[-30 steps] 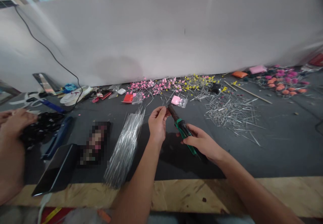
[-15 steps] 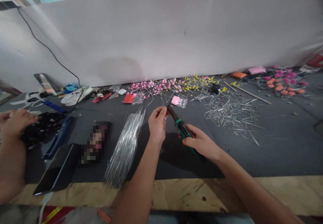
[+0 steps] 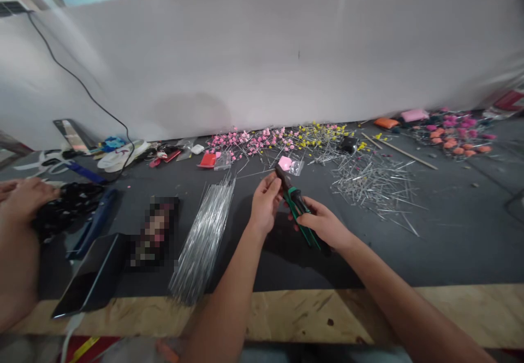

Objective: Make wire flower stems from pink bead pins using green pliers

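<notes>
My right hand (image 3: 323,224) is wrapped round the green and black handles of a pair of pliers (image 3: 295,199), whose dark jaws point up and to the left. Right beside the jaws, my left hand (image 3: 266,199) pinches a thin wire (image 3: 254,173) that extends leftward over the dark table. A long bundle of silvery wires (image 3: 202,237) lies left of my left forearm. Just beyond the jaws sits a pink clay packet (image 3: 285,163). Short cut wires (image 3: 374,183) are scattered in a pile to the right of my hands.
Pink-tipped wires (image 3: 249,143) and yellow-tipped wires (image 3: 319,135) lie along the wall. Orange and magenta tipped ones (image 3: 458,134) are at far right. A dark phone (image 3: 92,275) lies at front left. Another person's hand (image 3: 30,199) works at the left edge.
My left hand has moved slightly right, and a thin wire now shows to its left. The pliers' handles look further apart, and their jaws have shifted slightly right.
</notes>
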Demonstrator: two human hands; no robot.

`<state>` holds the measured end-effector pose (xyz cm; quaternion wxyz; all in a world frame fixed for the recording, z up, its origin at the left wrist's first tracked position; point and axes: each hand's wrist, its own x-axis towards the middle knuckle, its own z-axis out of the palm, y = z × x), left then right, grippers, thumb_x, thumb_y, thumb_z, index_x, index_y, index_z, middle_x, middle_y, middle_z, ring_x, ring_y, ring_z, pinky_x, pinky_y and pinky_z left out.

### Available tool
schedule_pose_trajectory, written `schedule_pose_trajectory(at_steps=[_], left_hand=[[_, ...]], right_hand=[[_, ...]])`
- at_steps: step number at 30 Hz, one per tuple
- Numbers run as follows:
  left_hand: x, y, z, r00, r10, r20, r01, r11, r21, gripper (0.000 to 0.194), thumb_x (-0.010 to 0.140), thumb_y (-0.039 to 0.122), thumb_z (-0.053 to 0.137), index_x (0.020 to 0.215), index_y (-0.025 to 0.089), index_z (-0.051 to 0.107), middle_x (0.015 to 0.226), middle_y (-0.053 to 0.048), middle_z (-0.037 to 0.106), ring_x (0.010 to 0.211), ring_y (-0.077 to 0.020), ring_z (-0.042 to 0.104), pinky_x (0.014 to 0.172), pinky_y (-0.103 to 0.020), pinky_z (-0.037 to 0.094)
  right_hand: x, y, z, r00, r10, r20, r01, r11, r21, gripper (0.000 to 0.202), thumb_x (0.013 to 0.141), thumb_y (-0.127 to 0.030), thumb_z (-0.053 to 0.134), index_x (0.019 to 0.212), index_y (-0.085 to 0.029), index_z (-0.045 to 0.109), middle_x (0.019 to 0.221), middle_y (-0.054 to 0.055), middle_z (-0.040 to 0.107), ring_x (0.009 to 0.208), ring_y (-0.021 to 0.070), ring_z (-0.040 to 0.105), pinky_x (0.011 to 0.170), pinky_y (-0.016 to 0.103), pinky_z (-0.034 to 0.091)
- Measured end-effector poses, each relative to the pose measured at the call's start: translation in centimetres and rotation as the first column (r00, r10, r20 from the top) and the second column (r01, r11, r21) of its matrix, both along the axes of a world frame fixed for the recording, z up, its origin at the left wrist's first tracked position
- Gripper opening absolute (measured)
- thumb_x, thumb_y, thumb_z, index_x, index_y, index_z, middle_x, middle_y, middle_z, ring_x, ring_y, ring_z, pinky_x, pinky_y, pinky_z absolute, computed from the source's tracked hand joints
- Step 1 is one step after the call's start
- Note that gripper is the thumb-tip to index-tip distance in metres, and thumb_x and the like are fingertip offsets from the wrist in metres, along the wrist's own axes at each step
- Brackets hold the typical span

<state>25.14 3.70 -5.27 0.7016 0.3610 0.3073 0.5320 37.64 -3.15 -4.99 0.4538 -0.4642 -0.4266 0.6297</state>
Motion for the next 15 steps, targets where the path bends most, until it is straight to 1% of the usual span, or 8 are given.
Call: schedule_pose_trajectory(at_steps=[1,3,5,7,9,12,13,15], left_hand=[[0.0,-0.3,0.0,0.993,-0.119,-0.027,0.118,0.993,-0.030,0.037,0.070,0.039,0.065,0.100,0.018,0.059,0.092,-0.005,0.066,0.057,-0.0079,0.057,0.046,-0.018,0.040],[0.0,-0.9,0.1,0.945,-0.319,-0.076,0.312,0.946,-0.086,0.043,0.071,0.046,0.061,0.104,0.017,0.058,0.096,-0.008,0.066,0.045,-0.0050,0.050,0.036,-0.017,0.032],[0.0,-1.3,0.2,0.910,-0.394,-0.124,0.380,0.917,-0.124,0.043,0.070,0.046,0.063,0.101,0.015,0.059,0.093,-0.009,0.067,0.038,-0.0030,0.045,0.033,-0.017,0.030],[0.0,-1.5,0.2,0.912,-0.371,-0.172,0.348,0.925,-0.151,0.039,0.067,0.042,0.067,0.094,0.014,0.060,0.089,-0.008,0.068,0.042,-0.0049,0.050,0.037,-0.017,0.036],[0.1,-1.5,0.3,0.926,-0.313,-0.209,0.283,0.945,-0.161,0.037,0.065,0.040,0.070,0.089,0.014,0.059,0.087,-0.008,0.068,0.051,-0.0091,0.057,0.044,-0.019,0.043],[0.2,-1.4,0.5,0.938,-0.252,-0.238,0.227,0.965,-0.129,0.035,0.063,0.036,0.071,0.087,0.014,0.059,0.089,-0.008,0.069,0.058,-0.0107,0.060,0.052,-0.021,0.046],[0.2,-1.4,0.5,0.937,-0.250,-0.246,0.228,0.967,-0.114,0.034,0.063,0.036,0.071,0.087,0.014,0.059,0.091,-0.008,0.069,0.058,-0.0104,0.059,0.052,-0.021,0.046],[0.2,-1.5,0.5,0.923,-0.269,-0.276,0.251,0.963,-0.098,0.034,0.063,0.036,0.071,0.088,0.015,0.061,0.095,-0.008,0.068,0.055,-0.0096,0.058,0.048,-0.021,0.043]], right_hand=[[0.0,0.0,-0.1,0.999,-0.009,-0.047,0.008,1.000,-0.017,0.021,0.066,-0.016,0.054,0.087,-0.019,0.055,0.076,-0.001,0.060,0.060,0.0114,0.055,0.057,0.025,0.040],[0.0,0.0,-0.3,0.989,-0.012,-0.150,0.006,0.999,-0.041,0.023,0.064,-0.015,0.055,0.087,-0.019,0.056,0.077,-0.001,0.062,0.061,0.0125,0.058,0.059,0.027,0.043],[-0.1,0.0,-0.6,0.969,-0.007,-0.245,-0.008,0.998,-0.060,0.027,0.063,-0.014,0.056,0.089,-0.021,0.058,0.077,-0.001,0.063,0.063,0.0144,0.060,0.063,0.029,0.046],[-0.2,0.0,-1.0,0.948,-0.013,-0.317,-0.017,0.996,-0.091,0.033,0.063,-0.015,0.058,0.095,-0.022,0.058,0.078,-0.001,0.064,0.067,0.0165,0.062,0.067,0.033,0.048],[-0.4,-0.1,-1.2,0.931,-0.035,-0.363,-0.014,0.991,-0.132,0.040,0.064,-0.015,0.059,0.102,-0.024,0.056,0.078,-0.002,0.064,0.070,0.0171,0.063,0.071,0.035,0.049],[-0.6,-0.3,-1.3,0.919,-0.041,-0.392,-0.038,0.981,-0.192,0.045,0.066,-0.014,0.059,0.109,-0.026,0.052,0.079,-0.002,0.064,0.071,0.0163,0.062,0.072,0.037,0.049],[-0.6,-0.4,-1.2,0.921,-0.025,-0.390,-0.061,0.976,-0.208,0.042,0.066,-0.014,0.059,0.107,-0.025,0.053,0.078,-0.001,0.063,0.071,0.0161,0.062,0.072,0.036,0.049],[-0.7,-0.5,-1.1,0.925,0.018,-0.379,-0.114,0.966,-0.232,0.028,0.067,-0.016,0.057,0.095,-0.017,0.057,0.073,0.002,0.062,0.065,0.0157,0.060,0.067,0.034,0.049]])
